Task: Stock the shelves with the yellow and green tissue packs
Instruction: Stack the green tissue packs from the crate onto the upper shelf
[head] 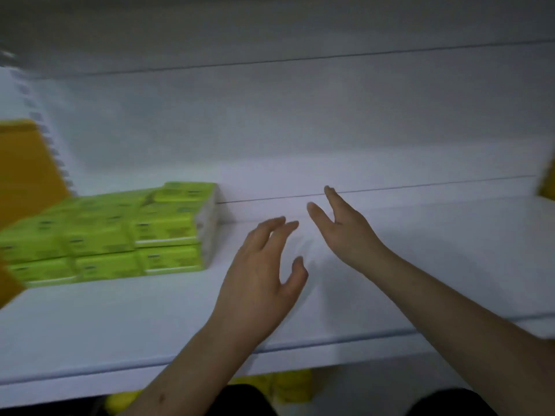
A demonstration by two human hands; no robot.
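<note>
Two hands, left hand (258,265) and right hand (345,232), hover mid-frame over the shelf (420,265), each grip spread and empty; green tissue packs (120,232) sit stacked at left, leaving room.

No legible text anywhere; green tissue packs (126,232) on left of white shelf (390,265) carry small dark label marks on near faces, too blurred to read; no brand, number or sign readable on yellow packs (279,385) below shelf edge, nor on orange panel (27,169) at far left
</note>
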